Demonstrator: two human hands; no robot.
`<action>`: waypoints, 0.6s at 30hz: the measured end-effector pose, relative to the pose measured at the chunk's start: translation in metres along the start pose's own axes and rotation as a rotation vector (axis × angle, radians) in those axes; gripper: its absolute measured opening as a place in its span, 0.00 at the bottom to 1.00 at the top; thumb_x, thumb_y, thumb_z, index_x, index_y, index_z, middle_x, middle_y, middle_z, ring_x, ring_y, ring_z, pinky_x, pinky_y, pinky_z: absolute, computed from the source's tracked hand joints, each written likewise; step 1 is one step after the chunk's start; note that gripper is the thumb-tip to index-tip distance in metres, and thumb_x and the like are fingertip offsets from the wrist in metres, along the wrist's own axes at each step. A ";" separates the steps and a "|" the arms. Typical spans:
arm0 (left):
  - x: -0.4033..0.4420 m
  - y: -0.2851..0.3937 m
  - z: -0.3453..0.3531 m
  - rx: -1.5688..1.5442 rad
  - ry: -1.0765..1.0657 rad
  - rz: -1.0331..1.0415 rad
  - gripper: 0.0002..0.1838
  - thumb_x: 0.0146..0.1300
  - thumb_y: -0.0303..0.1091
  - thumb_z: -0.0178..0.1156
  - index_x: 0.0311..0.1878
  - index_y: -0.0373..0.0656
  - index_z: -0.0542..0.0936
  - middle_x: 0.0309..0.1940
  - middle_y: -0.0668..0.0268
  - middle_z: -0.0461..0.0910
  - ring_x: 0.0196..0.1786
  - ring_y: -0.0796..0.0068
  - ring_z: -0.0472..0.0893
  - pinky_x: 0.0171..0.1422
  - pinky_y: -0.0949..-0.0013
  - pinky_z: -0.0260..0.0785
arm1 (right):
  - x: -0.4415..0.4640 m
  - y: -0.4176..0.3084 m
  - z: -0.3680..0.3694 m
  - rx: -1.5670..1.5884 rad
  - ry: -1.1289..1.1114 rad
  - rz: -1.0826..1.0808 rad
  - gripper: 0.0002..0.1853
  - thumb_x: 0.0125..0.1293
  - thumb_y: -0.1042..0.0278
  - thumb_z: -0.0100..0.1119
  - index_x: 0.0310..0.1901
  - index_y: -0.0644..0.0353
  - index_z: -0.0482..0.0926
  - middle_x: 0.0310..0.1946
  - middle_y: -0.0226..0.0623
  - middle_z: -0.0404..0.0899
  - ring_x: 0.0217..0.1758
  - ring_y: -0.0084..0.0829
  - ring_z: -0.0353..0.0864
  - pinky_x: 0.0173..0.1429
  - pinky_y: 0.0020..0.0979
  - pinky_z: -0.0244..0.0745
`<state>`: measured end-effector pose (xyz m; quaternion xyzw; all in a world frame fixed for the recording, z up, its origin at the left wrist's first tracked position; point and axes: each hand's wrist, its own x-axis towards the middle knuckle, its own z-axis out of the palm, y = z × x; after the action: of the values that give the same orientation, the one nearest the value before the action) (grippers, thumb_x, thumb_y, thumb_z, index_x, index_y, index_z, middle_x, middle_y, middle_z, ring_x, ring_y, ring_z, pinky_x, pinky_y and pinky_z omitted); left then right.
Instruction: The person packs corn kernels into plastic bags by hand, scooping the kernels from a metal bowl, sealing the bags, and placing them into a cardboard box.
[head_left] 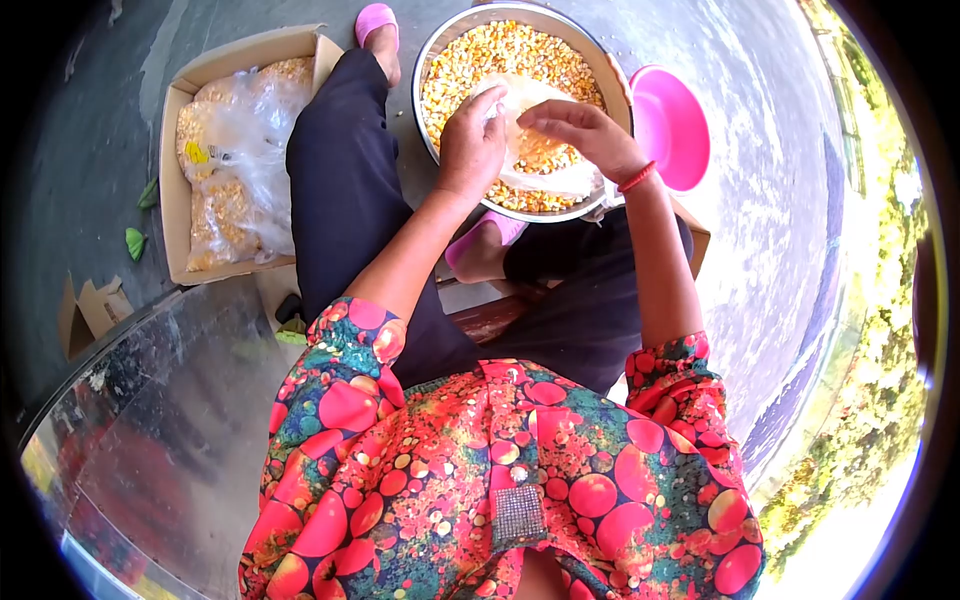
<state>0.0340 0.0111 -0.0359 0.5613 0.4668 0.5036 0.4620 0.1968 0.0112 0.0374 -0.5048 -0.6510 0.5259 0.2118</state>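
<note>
A wide metal basin (423,118) full of yellow and orange corn kernels (500,50) sits between my feet. Over the kernels hangs a clear plastic bag (545,180) that seems to have some corn inside. My left hand (474,145) grips the bag's left edge, thumb and fingers closed on the film. At the bag's upper right, my right hand (585,132), with a red bracelet on its wrist, has its fingers bent together at the film. The fingertips of my right hand are partly hidden.
On the left stands an open cardboard box (172,200) holding clear bags of corn (225,205). A pink plastic tub (690,130) touches the basin's right side. Cardboard flaps (95,310) and a green leaf (135,242) lie on the floor at far left.
</note>
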 end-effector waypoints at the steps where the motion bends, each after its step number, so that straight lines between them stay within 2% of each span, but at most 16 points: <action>1: 0.000 0.002 -0.001 0.001 -0.001 -0.001 0.12 0.57 0.25 0.51 0.45 0.37 0.76 0.41 0.52 0.77 0.45 0.56 0.77 0.50 0.64 0.68 | 0.001 0.004 -0.001 0.002 0.000 0.000 0.11 0.65 0.65 0.48 0.42 0.61 0.77 0.36 0.31 0.78 0.38 0.21 0.77 0.48 0.23 0.71; 3: 0.000 0.006 -0.002 0.011 0.000 0.030 0.12 0.57 0.25 0.50 0.45 0.37 0.76 0.41 0.52 0.77 0.45 0.56 0.77 0.50 0.64 0.68 | 0.004 0.007 -0.002 -0.327 0.042 -0.108 0.11 0.64 0.65 0.48 0.40 0.59 0.78 0.33 0.28 0.79 0.36 0.18 0.77 0.43 0.21 0.72; 4: -0.001 0.005 -0.002 0.011 0.001 0.029 0.12 0.57 0.25 0.50 0.45 0.37 0.76 0.41 0.52 0.77 0.45 0.56 0.77 0.50 0.64 0.68 | 0.005 0.003 -0.003 -0.327 0.041 -0.108 0.11 0.64 0.65 0.48 0.40 0.59 0.78 0.33 0.28 0.79 0.36 0.18 0.77 0.43 0.21 0.72; 6: -0.001 0.004 0.001 -0.014 -0.032 -0.022 0.12 0.57 0.25 0.50 0.44 0.37 0.76 0.41 0.52 0.77 0.45 0.56 0.77 0.50 0.64 0.69 | 0.009 -0.010 -0.008 0.048 0.071 0.201 0.10 0.63 0.65 0.48 0.38 0.58 0.79 0.31 0.26 0.79 0.33 0.16 0.76 0.37 0.18 0.71; 8: -0.006 0.007 0.002 0.014 -0.003 0.016 0.11 0.56 0.26 0.51 0.42 0.38 0.78 0.39 0.52 0.78 0.42 0.56 0.78 0.47 0.64 0.70 | 0.018 -0.020 -0.010 0.045 0.124 0.162 0.09 0.63 0.65 0.49 0.37 0.58 0.78 0.31 0.23 0.79 0.32 0.14 0.75 0.33 0.17 0.70; 10: -0.010 0.009 0.002 0.083 -0.249 -0.117 0.10 0.55 0.26 0.52 0.40 0.41 0.79 0.35 0.52 0.78 0.40 0.54 0.78 0.45 0.63 0.70 | 0.033 -0.017 -0.012 0.081 0.169 0.106 0.09 0.63 0.64 0.50 0.39 0.57 0.78 0.31 0.23 0.79 0.34 0.14 0.75 0.33 0.17 0.70; 11: -0.015 -0.001 0.008 0.105 -0.274 -0.068 0.10 0.55 0.27 0.52 0.38 0.43 0.80 0.32 0.51 0.78 0.38 0.53 0.78 0.44 0.61 0.70 | 0.041 -0.016 -0.011 0.078 0.167 0.134 0.10 0.65 0.64 0.49 0.42 0.57 0.77 0.35 0.22 0.78 0.36 0.13 0.73 0.36 0.16 0.69; 14: -0.028 -0.004 0.014 0.223 -0.435 0.003 0.09 0.54 0.29 0.51 0.37 0.44 0.80 0.32 0.52 0.78 0.37 0.53 0.78 0.43 0.57 0.69 | 0.072 -0.001 0.000 -0.064 0.106 0.179 0.13 0.64 0.63 0.49 0.48 0.55 0.75 0.43 0.31 0.77 0.44 0.21 0.76 0.38 0.21 0.74; 15: -0.031 -0.003 0.014 0.278 -0.528 -0.002 0.10 0.57 0.29 0.50 0.39 0.42 0.79 0.33 0.53 0.79 0.38 0.57 0.79 0.44 0.61 0.69 | 0.088 0.016 0.003 -0.148 0.066 0.178 0.14 0.64 0.62 0.49 0.50 0.53 0.74 0.46 0.33 0.76 0.45 0.24 0.76 0.38 0.23 0.77; 16: -0.033 -0.004 0.015 0.279 -0.527 -0.003 0.10 0.57 0.29 0.50 0.39 0.42 0.79 0.33 0.53 0.79 0.38 0.57 0.79 0.44 0.61 0.69 | 0.101 0.034 0.008 -0.232 0.026 0.176 0.16 0.64 0.61 0.50 0.52 0.52 0.72 0.48 0.36 0.74 0.46 0.27 0.76 0.37 0.26 0.79; 17: -0.035 -0.005 0.016 0.357 -0.601 -0.004 0.11 0.57 0.30 0.50 0.39 0.42 0.79 0.33 0.53 0.79 0.38 0.56 0.78 0.45 0.59 0.69 | 0.108 0.039 0.016 -0.260 0.050 0.264 0.20 0.62 0.59 0.52 0.56 0.49 0.69 0.52 0.40 0.71 0.45 0.31 0.77 0.34 0.29 0.81; 18: -0.036 -0.006 0.016 0.436 -0.676 -0.006 0.11 0.56 0.31 0.49 0.40 0.43 0.79 0.33 0.52 0.79 0.38 0.56 0.78 0.45 0.57 0.68 | 0.115 0.039 0.022 -0.353 0.040 0.346 0.24 0.59 0.56 0.54 0.58 0.47 0.66 0.53 0.43 0.69 0.43 0.35 0.78 0.37 0.30 0.81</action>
<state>0.0475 -0.0249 -0.0476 0.7788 0.3859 0.1784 0.4611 0.1502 0.0993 -0.0346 -0.6482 -0.6323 0.4224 0.0401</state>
